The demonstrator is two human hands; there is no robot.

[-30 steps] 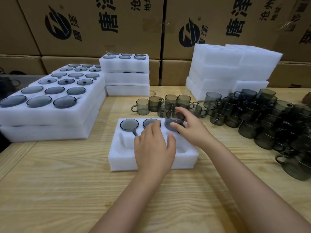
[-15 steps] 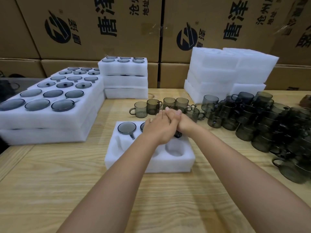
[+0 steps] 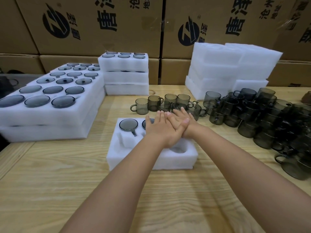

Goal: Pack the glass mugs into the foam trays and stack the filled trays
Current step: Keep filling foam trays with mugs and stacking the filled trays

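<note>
Left hand (image 3: 161, 130) flat, fingers spread, overlapped by flat right hand (image 3: 180, 121), pressing on tray (image 3: 151, 158); nothing gripped. Loose mugs (image 3: 168, 103) just beyond, toward bench's far edge.

The light is soft and even, coming from overhead, and the wooden table (image 3: 50, 190) shows only faint, diffuse shadows under the forearms. The white foam stacks (image 3: 232, 68) are the brightest things here, nearly blown out, their edges hazy. The smoky glass mugs (image 3: 269, 118) at the right merge into a dark mass with little detail. Straight lines bow toward the frame edges, the cardboard boxes (image 3: 94, 26) leaning outward. Sharpness is moderate overall, softer at the corners.
</note>
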